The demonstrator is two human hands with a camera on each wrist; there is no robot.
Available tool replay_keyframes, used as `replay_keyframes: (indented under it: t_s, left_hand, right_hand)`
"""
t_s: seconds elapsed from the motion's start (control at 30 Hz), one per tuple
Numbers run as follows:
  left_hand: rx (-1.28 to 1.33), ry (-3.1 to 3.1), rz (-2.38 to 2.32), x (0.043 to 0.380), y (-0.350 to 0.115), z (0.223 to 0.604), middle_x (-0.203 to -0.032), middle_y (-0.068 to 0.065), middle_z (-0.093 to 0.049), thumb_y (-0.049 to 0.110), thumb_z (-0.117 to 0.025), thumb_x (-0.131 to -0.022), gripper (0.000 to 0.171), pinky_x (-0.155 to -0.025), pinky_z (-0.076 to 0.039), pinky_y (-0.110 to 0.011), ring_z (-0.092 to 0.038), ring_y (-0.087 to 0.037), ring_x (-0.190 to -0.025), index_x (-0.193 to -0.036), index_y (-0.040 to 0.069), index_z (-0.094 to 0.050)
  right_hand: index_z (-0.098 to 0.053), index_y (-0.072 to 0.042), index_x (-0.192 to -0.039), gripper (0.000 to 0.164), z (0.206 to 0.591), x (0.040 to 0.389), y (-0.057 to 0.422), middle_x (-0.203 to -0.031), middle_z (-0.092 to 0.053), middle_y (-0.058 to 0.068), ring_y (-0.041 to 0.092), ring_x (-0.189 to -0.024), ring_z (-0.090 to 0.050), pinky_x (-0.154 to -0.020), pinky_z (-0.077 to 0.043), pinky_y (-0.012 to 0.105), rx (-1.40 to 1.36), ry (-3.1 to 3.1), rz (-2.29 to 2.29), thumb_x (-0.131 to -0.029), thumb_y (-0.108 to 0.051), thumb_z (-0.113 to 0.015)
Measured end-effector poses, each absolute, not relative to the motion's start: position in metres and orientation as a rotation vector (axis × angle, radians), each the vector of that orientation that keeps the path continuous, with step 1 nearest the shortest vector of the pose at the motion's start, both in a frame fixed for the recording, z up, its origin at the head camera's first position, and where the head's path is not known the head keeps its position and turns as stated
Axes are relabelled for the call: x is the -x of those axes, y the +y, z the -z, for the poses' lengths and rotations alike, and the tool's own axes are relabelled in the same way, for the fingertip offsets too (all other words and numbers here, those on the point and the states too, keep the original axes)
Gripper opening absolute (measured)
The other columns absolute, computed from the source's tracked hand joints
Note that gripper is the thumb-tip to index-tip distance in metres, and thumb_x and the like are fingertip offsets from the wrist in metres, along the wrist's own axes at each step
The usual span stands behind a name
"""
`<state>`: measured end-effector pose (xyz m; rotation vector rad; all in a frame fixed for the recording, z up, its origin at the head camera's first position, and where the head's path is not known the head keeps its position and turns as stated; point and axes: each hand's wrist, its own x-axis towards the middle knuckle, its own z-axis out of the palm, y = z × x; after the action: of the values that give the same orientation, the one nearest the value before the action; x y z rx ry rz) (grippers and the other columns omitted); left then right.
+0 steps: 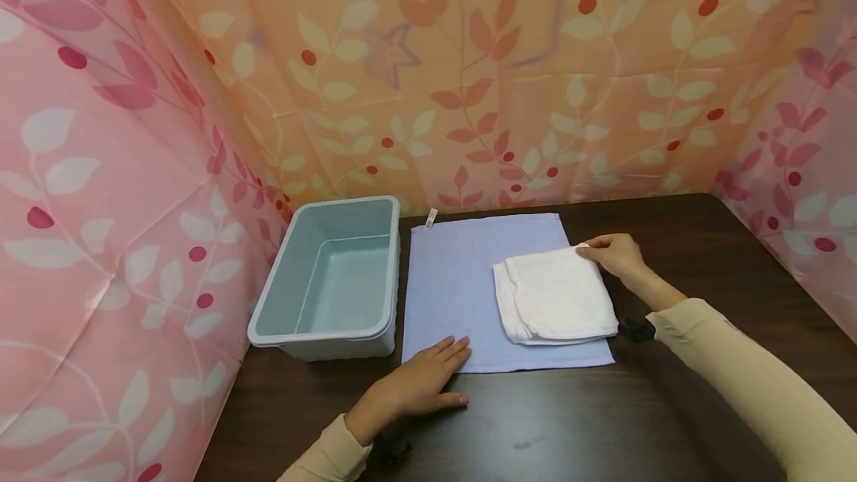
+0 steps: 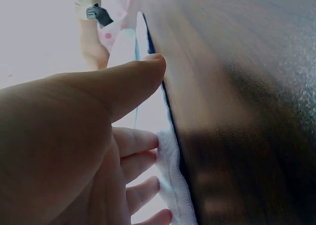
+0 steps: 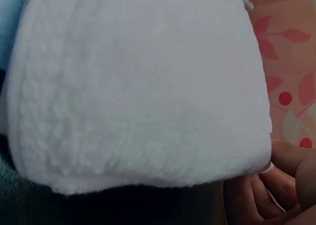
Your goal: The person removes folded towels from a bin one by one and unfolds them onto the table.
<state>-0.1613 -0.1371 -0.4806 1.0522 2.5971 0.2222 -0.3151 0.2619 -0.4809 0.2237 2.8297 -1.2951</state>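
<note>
On the dark tabletop (image 1: 569,422), a folded white cloth (image 1: 556,296) lies over the flat lavender cloth (image 1: 455,274), reaching past its 3 o'clock edge. Of the 2 hands, the right hand (image 1: 619,255) pinches the white cloth's 1 o'clock corner between thumb and fingers. The left hand (image 1: 428,378) rests with fingers straight on the lavender cloth's 7 o'clock corner, its thumb spread wide from them. A small white tag (image 1: 431,219) sits at the lavender cloth's 11 o'clock edge; a grey-blue basin (image 1: 351,281) stands just beside it at 9 o'clock.
</note>
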Motion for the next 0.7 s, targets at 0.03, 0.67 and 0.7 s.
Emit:
replay_keyframes:
  t_s: [0.03,0.67,0.7]
  left_hand:
    - [-1.05,2.597,-0.224,0.161,-0.137,0.481,-0.164,-0.005,-0.029,0.048,-0.059,-0.096,0.074,-0.121,-0.032,-0.041,-0.027,-0.027,-0.153,-0.154,0.009,-0.034]
    - [-1.052,2.6,-0.215,0.161,-0.138,0.479,-0.164,-0.005,-0.029,0.047,-0.06,-0.096,0.074,-0.121,-0.032,-0.04,-0.028,-0.027,-0.153,-0.154,0.009,-0.034]
    - [-1.054,2.601,-0.215,0.161,-0.138,0.479,-0.164,-0.005,-0.03,0.048,-0.06,-0.096,0.074,-0.121,-0.032,-0.04,-0.028,-0.027,-0.153,-0.154,0.009,-0.034]
  right_hand:
    - [-0.07,0.004,-0.114,0.048,0.484,0.316,0.262,-0.091,-0.073,0.012,0.013,-0.072,-0.06,-0.06,-0.05,0.024,-0.205,2.864,1.253,-0.088,-0.037,-0.073]
    - [-0.073,0.003,-0.102,0.027,0.494,0.31,0.252,-0.089,-0.073,0.021,0.031,-0.078,-0.066,-0.063,-0.044,0.024,0.052,3.295,1.177,-0.086,-0.019,-0.077]
    - [-0.073,0.002,-0.103,0.027,0.491,0.308,0.249,-0.089,-0.073,0.021,0.03,-0.078,-0.066,-0.063,-0.043,0.021,0.05,3.313,1.203,-0.086,-0.018,-0.077]
